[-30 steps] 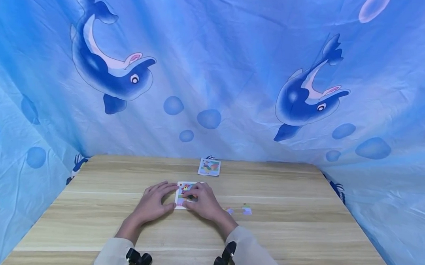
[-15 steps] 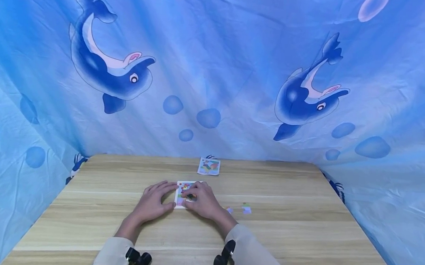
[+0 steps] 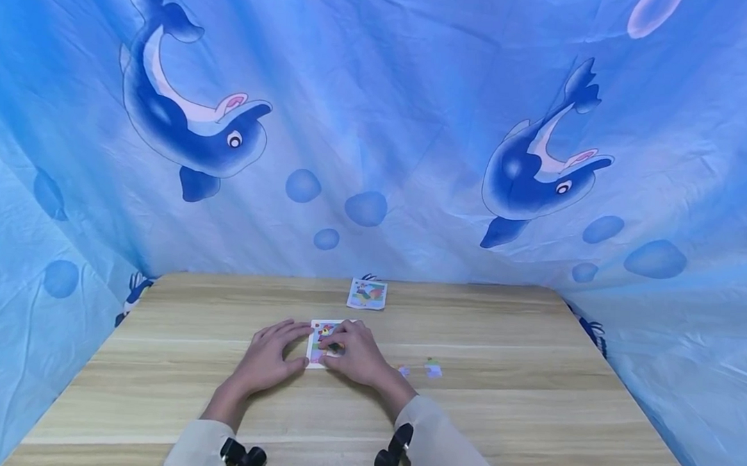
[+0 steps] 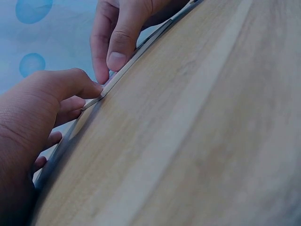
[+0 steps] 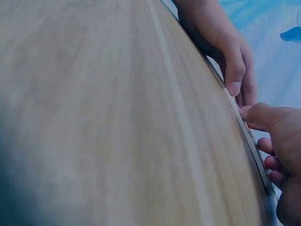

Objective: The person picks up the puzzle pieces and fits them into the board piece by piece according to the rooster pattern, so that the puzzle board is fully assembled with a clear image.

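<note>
In the head view a small white-edged picture puzzle board (image 3: pixel 312 355) lies on the wooden table, its right part covered by my right hand (image 3: pixel 358 354). My left hand (image 3: pixel 268 357) holds the board at its left side, thumb at the near corner and fingers at the far one. The right thumb and index finger pinch a puzzle piece (image 3: pixel 336 347) over the board; most of it is hidden. From the left wrist the board (image 4: pixel 134 63) shows only as a thin edge. Loose puzzle pieces, one pale purple (image 3: pixel 403 370) and one green and purple (image 3: pixel 433 368), lie to the right.
A picture card (image 3: pixel 367 294) lies behind the board, near the table's (image 3: pixel 497 419) far edge. A blue curtain (image 3: pixel 415 137) printed with dolphins hangs behind and at both sides. Each forearm wears a small black camera mount (image 3: pixel 243 457).
Both hands stay at the board in nearly the same pose. The loose pieces and the card lie where they were; the whole view shifts only slightly.
</note>
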`<state>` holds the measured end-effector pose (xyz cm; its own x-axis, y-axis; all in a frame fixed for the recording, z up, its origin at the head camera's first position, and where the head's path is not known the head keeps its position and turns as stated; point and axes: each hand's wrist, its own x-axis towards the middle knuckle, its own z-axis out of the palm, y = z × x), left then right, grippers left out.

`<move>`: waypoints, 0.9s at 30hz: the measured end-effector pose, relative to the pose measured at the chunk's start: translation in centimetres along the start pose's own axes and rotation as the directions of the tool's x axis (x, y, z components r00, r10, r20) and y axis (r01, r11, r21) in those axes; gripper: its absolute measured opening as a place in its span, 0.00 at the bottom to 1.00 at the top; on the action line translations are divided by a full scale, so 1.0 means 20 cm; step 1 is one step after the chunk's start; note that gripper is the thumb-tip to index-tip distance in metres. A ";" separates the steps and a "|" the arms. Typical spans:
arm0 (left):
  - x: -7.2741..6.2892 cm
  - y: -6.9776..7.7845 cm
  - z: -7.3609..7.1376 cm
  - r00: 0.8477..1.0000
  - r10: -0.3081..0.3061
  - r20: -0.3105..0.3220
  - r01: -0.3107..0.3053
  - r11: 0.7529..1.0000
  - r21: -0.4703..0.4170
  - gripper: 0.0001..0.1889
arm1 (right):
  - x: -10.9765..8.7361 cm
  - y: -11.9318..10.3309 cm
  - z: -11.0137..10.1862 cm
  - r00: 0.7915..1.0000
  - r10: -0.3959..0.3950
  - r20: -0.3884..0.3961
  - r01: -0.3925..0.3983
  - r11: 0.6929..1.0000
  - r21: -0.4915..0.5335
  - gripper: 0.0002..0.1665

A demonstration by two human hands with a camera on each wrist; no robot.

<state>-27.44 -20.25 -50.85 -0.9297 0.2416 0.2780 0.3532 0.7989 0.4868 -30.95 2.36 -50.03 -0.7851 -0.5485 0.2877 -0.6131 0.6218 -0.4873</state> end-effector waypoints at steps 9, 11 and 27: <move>0.01 0.01 0.01 1.000 -0.013 0.020 0.013 1.000 -0.011 0.32 | -0.04 0.04 -0.10 0.993 -0.053 0.109 0.045 0.996 0.076 0.18; 0.01 0.01 0.01 1.000 -0.015 0.020 0.015 1.000 -0.013 0.32 | -0.06 0.05 -0.14 0.990 -0.060 0.127 0.047 0.993 0.109 0.19; 0.00 -0.01 0.01 0.999 0.035 -0.025 -0.035 0.999 0.007 0.31 | -0.30 0.28 -0.41 0.992 -0.027 0.121 0.008 0.988 0.154 0.19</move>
<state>-27.50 -20.37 -51.13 -0.9139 0.2556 0.3153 0.3845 0.7940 0.4709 -30.42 13.76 -47.77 -0.7517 -0.6288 0.1987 -0.5983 0.5236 -0.6065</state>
